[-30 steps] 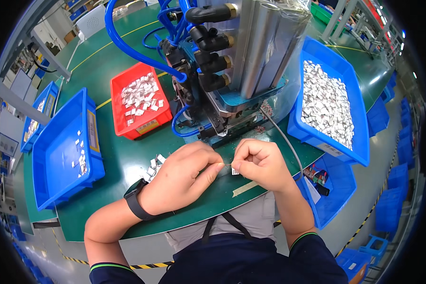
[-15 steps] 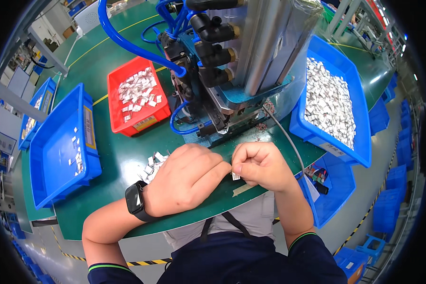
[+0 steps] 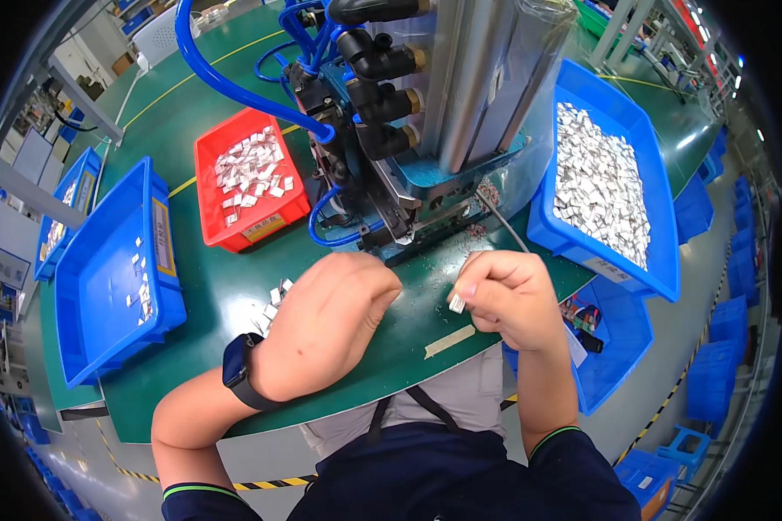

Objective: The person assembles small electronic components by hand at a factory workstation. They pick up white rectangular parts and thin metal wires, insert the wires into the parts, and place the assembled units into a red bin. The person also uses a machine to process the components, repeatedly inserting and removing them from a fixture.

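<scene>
The two hands have pulled a little apart since the earlier picture, where they were almost touching, and the view has moved in closer to the machine.

The small silver piece [image 3: 456,302] sits just right of the middle of the frame, pinched in the right hand [image 3: 511,295] between thumb and finger. That hand is curled shut around it. The left hand [image 3: 326,326] is a loose fist resting on the green desk [image 3: 235,278], left of the middle. I cannot tell if it holds anything. A dark watch [image 3: 241,372] is on that wrist.

A few more silver bits [image 3: 274,300] lie on the desk just left of the left hand.

To do this well, I think the pinch should stay firm but soft, with the piece held straight, since it is tiny and could slip.

Above the hands stands the machine [image 3: 434,130] with its blue hoses [image 3: 235,87]. A red bin [image 3: 248,178] of silver pieces is at the upper left. A big blue bin [image 3: 613,174] full of them is at the right. Another blue bin [image 3: 113,269], nearly bare, is at the far left
</scene>
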`<state>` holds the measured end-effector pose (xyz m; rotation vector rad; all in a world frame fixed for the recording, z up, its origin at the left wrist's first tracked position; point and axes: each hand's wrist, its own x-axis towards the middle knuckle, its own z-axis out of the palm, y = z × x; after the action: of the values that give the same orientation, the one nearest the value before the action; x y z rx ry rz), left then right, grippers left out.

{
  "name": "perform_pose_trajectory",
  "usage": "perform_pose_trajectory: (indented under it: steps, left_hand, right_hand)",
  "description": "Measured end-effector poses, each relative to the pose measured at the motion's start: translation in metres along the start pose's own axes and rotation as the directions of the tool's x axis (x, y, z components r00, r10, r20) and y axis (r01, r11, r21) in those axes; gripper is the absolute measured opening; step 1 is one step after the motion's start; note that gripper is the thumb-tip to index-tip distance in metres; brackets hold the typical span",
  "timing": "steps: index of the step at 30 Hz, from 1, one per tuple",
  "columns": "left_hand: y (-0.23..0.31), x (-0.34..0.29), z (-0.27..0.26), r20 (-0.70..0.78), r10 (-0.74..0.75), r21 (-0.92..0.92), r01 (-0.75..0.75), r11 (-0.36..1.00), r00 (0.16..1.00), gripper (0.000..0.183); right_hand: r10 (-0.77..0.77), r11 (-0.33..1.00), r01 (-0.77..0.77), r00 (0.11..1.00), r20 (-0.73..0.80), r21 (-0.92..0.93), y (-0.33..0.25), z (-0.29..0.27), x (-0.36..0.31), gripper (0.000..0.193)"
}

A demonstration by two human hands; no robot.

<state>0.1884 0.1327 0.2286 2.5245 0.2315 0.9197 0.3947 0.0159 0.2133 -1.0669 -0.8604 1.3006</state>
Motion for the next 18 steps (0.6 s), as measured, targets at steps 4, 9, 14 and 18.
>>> perform_pose_trajectory:
  steps: [4,9,14,18]
  left_hand:
    - [0.018,-0.006,0.008,0.136,-0.284,-0.243,0.309,0.919,0.949,0.011]
    - [0.022,-0.009,0.014,0.245,-0.392,-0.318,0.455,0.832,0.887,0.013]
    - [0.018,-0.019,0.029,0.223,-0.264,-0.319,0.326,0.890,0.939,0.012]
    - [0.016,-0.022,0.032,0.240,-0.207,-0.288,0.273,0.918,0.948,0.008]
  right_hand:
    - [0.064,0.997,-0.057,0.990,-0.124,0.060,-0.006,0.010,0.002,0.012]
    - [0.042,0.999,-0.041,0.988,-0.152,0.007,0.002,0.012,0.008,0.017]
    - [-0.115,0.984,0.078,0.966,-0.233,-0.161,0.007,0.017,0.013,0.018]
    - [-0.179,0.970,0.121,0.941,-0.287,-0.209,0.005,0.023,0.018,0.017]
